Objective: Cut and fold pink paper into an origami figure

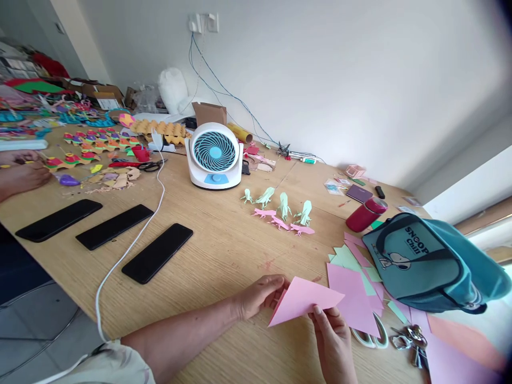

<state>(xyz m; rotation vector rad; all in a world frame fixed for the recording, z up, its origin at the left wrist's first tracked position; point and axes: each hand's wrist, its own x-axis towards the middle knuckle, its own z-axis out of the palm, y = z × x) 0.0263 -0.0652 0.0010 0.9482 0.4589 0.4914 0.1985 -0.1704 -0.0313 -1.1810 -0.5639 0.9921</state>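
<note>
Between my two hands is a folded sheet of pink paper [306, 301], held above the wooden table. My left hand [266, 295] grips its left edge, with the fingertips partly hidden behind the sheet. The lower right edge is pinched between thumb and fingers of my right hand [331, 328]. Just right of it, a larger flat pink sheet [352, 296] overlaps white-handled scissors [382, 333] and green paper pieces [349, 260]. Beyond my hands stand folded green paper insects [284, 207], with pink ones [280, 221] in front.
A white fan [216, 157] stands at the back. Three black phones [158, 253] lie at left, by a white cable [132, 242]. At right are a teal bag [424, 261], a red flask [366, 214] and keys [416, 336]. Another person's hands [24, 173] rest at far left.
</note>
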